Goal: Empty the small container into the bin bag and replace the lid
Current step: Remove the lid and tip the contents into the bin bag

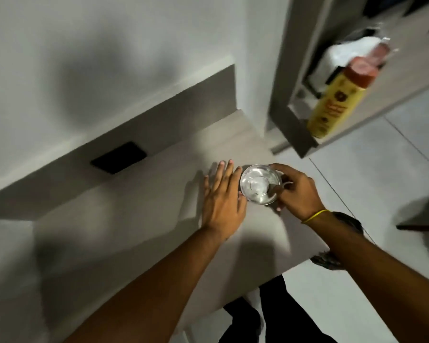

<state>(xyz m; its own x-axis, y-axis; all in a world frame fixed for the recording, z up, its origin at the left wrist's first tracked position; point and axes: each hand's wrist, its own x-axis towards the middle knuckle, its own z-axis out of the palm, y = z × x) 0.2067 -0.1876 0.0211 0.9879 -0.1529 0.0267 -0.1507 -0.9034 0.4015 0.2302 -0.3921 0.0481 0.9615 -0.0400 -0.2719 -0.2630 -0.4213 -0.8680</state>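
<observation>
A small round clear container (260,184) with a shiny top stands on the grey counter (139,219) near its right edge. My right hand (295,191) curls around the container's right side, thumb and fingers on its rim. My left hand (222,199) lies flat beside the container's left side, fingers spread, the thumb touching its wall. Whether the shiny top is a lid or the open mouth is too blurred to tell. No bin bag is in view.
A black socket plate (118,157) sits in the grey backsplash. A yellow bottle with a red cap (337,100) and a white packet (349,53) stand on a shelf at the upper right. Pale floor tiles (382,184) lie right of the counter.
</observation>
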